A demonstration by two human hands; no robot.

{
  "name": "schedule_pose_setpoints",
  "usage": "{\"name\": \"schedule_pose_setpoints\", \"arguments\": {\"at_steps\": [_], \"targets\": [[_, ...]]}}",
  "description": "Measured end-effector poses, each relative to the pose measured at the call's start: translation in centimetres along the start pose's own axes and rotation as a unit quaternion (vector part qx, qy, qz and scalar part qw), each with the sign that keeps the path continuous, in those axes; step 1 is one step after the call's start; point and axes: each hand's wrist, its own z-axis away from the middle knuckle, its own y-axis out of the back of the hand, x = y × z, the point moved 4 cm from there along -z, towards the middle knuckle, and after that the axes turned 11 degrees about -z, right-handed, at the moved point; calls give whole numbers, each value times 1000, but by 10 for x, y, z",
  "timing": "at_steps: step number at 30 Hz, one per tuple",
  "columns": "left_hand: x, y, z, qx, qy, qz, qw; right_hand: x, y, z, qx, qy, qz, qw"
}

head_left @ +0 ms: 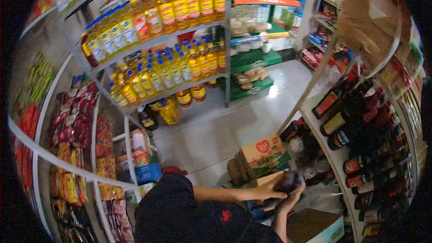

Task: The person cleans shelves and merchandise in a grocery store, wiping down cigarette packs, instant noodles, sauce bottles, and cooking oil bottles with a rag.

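Both my hands are closed around a dark bottle (288, 181), its label too blurred to read. My left hand (271, 192) grips it from the left side, and my right hand (290, 199) wraps it from below and the right. Just beyond the hands stands a cardboard box (262, 154) with a red heart mark and a green lower band. An open carton (335, 230) lies below my right hand, its inside brown and shaded.
To the right, a curved-looking shelf (336, 164) carries many dark bottles. Metal racks of yellow oil bottles (180, 6) stand ahead. Packets hang on a white-framed rack (76, 171) at left. Tiled floor (202, 141) runs between them. A torn cardboard sheet (366, 15) sits upper right.
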Motion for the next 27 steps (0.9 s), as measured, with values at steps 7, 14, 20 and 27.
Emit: {"name": "schedule_pose_setpoints", "arguments": {"at_steps": [7,14,20,27], "targets": [[-2,117,85,306,116,56,943,23,-111,39,-360,48,205,909],[-33,277,192,557,111,-46,822,144,-199,53,-482,-167,214,833],[-30,447,325,641,177,-162,729,210,-368,92,-566,-197,208,773],[-27,506,343,644,166,-130,736,254,-524,132,-689,-56,116,713]]}}
